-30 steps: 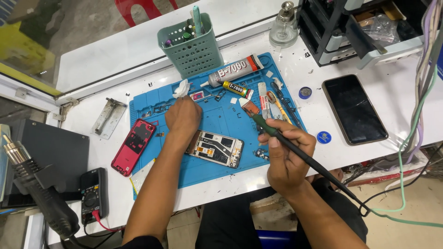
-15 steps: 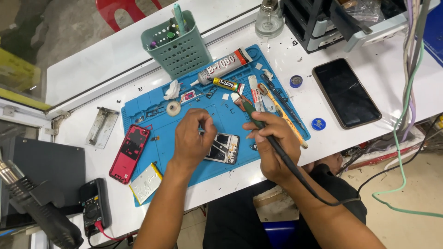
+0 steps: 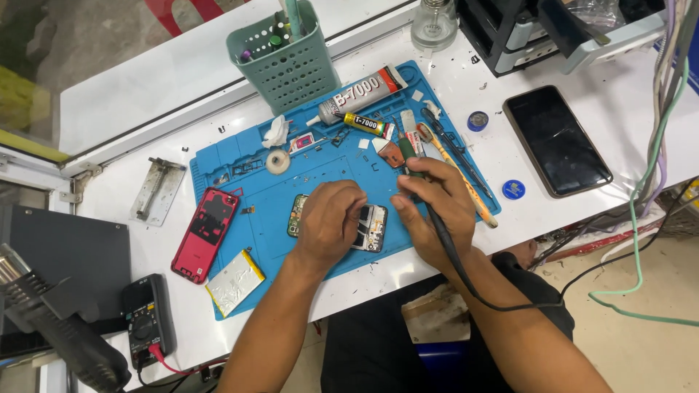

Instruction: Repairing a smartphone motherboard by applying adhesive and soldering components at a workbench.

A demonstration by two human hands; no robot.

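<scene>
Overhead view of a phone repair bench, with the blue mat [image 3: 291, 182] as landmark. Compared with a second ago, the left hand [image 3: 331, 222] has slid from the mat's upper middle down onto the opened phone [image 3: 368, 227] at the mat's centre, and the right hand [image 3: 429, 211] has drawn in from the mat's right side until both hands meet over the phone. The soldering iron [image 3: 426, 193] has come along with it, its green grip now raised just above the phone's right end. Read as a judgement, the shift marks a change from reaching to close work on the phone's exposed inside.

The left hand lies curled over the phone, fingers bent and pressing it down on the mat; it covers the middle, so only the green left end and the pale right end show. The right hand is closed round the iron in a pen-like grip, its black cord [image 3: 466, 280] trailing off the mat's near edge. Whether the tip touches the phone cannot be told; the fingers hide it.

Off the mat's left edge lies a red back cover [image 3: 205, 234]; on its lower left corner, a silver battery [image 3: 234, 278]. A large glue tube [image 3: 360, 91] rests at the mat's upper edge, beside a green basket [image 3: 285, 65]. To the right, off the mat, lies a dark phone [image 3: 557, 140].
</scene>
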